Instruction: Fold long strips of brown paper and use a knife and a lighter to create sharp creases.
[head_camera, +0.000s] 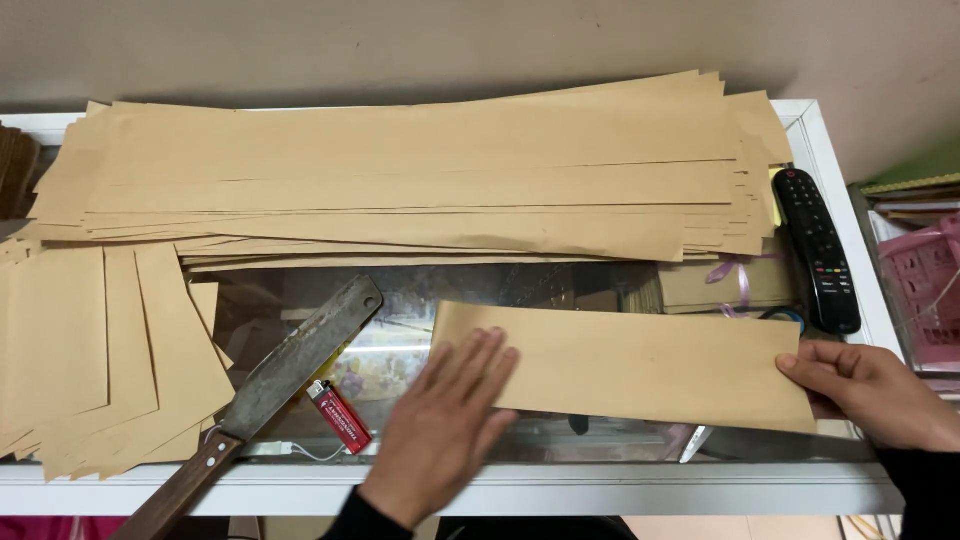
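Left hand (445, 425): open, fingers spread, palm flat on the left end of a folded brown sheet (640, 365), gripping nothing. Right hand (870, 390): thumb and fingers pinching the sheet's right edge. Sheet: flat on the glass-topped bench (520, 488), near its front edge. Long paper stack (420, 180): along the back. Cut sheets (90, 360): far left. Knife (270, 385) and red lighter (340, 415): left of the left hand. Black remote (818, 250): right rear.
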